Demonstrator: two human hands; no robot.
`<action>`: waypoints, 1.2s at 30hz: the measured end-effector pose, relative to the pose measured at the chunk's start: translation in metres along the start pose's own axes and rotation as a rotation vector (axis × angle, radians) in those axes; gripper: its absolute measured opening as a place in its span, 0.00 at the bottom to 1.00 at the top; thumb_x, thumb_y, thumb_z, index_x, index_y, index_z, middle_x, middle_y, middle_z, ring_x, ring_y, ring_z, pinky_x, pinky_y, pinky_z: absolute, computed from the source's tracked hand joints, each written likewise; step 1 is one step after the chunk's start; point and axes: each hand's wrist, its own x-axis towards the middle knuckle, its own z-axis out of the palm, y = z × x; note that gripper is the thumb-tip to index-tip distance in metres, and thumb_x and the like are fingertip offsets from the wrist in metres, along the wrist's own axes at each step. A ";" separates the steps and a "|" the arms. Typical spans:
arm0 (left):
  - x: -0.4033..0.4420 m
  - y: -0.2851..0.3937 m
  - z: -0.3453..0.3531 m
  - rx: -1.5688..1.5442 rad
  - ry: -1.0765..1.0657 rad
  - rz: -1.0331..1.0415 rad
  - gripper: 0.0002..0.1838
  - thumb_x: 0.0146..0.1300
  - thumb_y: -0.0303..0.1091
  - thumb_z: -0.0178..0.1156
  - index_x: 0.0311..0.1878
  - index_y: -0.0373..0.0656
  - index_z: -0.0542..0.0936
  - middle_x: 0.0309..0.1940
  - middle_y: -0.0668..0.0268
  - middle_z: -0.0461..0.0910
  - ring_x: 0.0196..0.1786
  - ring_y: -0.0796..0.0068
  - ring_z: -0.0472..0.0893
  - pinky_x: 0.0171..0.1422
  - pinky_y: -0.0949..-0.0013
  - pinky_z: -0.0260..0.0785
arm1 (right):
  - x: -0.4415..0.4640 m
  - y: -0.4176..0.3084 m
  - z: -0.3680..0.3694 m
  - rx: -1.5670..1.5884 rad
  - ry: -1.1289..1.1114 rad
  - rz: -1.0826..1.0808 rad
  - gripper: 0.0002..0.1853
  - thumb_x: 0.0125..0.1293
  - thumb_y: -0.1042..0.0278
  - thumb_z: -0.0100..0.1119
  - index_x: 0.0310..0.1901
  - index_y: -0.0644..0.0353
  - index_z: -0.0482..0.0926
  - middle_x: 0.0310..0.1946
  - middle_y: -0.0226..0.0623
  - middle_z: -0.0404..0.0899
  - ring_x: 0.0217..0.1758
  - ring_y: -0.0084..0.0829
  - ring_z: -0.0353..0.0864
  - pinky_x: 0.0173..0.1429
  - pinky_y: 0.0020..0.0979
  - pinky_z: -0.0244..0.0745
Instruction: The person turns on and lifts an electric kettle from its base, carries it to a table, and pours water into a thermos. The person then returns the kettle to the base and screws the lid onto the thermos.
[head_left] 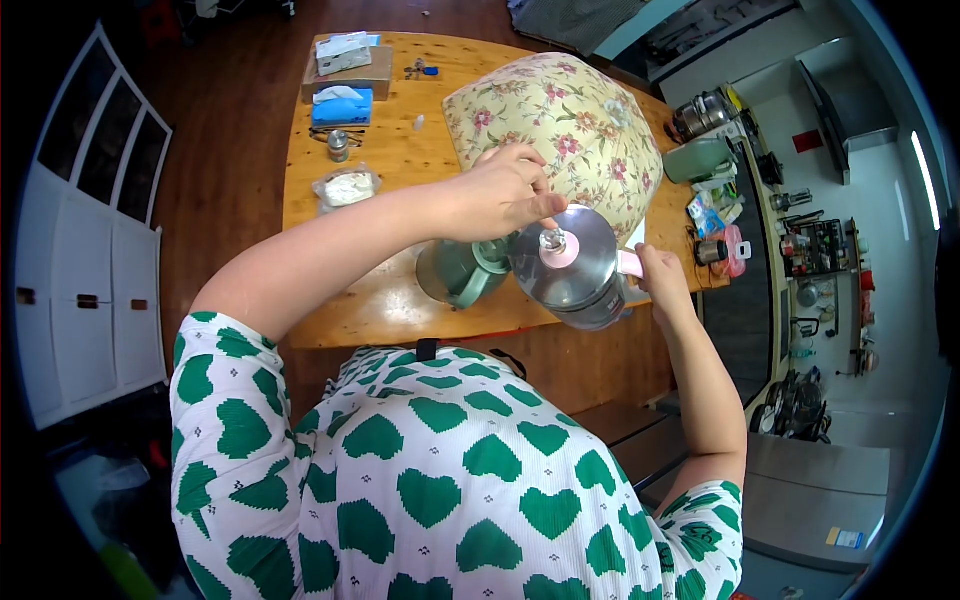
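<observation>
Near the front edge of the wooden table, my right hand (662,276) is closed round the pink handle of a clear kettle (590,300) with a shiny metal lid. My left hand (510,190) reaches over the top, its fingers bent and their tips at the clear knob (552,240) on the lid's pink centre. Just left of the kettle stands a green pitcher (455,272) with a light green handle, partly under my left hand. A flowered food cover (570,130) lies behind both vessels.
The wooden table (400,290) also holds a blue tissue pack (342,107), a cardboard box (378,75), a small jar (338,146) and a white plastic bag (348,187). At the right are a green bottle (700,159) and a pink container (737,250).
</observation>
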 end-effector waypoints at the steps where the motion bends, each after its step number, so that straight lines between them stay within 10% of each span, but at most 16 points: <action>1: 0.000 0.000 0.000 -0.019 0.016 0.001 0.51 0.75 0.78 0.30 0.46 0.40 0.89 0.56 0.55 0.83 0.77 0.50 0.62 0.82 0.47 0.50 | 0.000 0.001 -0.001 0.000 -0.007 -0.002 0.22 0.75 0.54 0.53 0.28 0.60 0.83 0.22 0.26 0.77 0.24 0.19 0.68 0.31 0.26 0.59; 13: -0.005 0.008 -0.002 0.099 -0.021 0.038 0.13 0.69 0.48 0.70 0.49 0.54 0.93 0.51 0.68 0.80 0.78 0.55 0.61 0.81 0.45 0.51 | 0.004 0.008 -0.004 0.001 -0.033 0.001 0.22 0.76 0.54 0.52 0.32 0.62 0.85 0.24 0.27 0.78 0.25 0.19 0.68 0.31 0.26 0.60; 36: 0.001 0.007 -0.002 0.176 0.029 0.136 0.11 0.68 0.43 0.69 0.43 0.47 0.93 0.51 0.67 0.83 0.72 0.56 0.67 0.78 0.47 0.58 | 0.001 0.003 -0.001 0.015 -0.027 0.001 0.22 0.77 0.54 0.52 0.29 0.59 0.84 0.21 0.25 0.76 0.23 0.18 0.66 0.30 0.25 0.57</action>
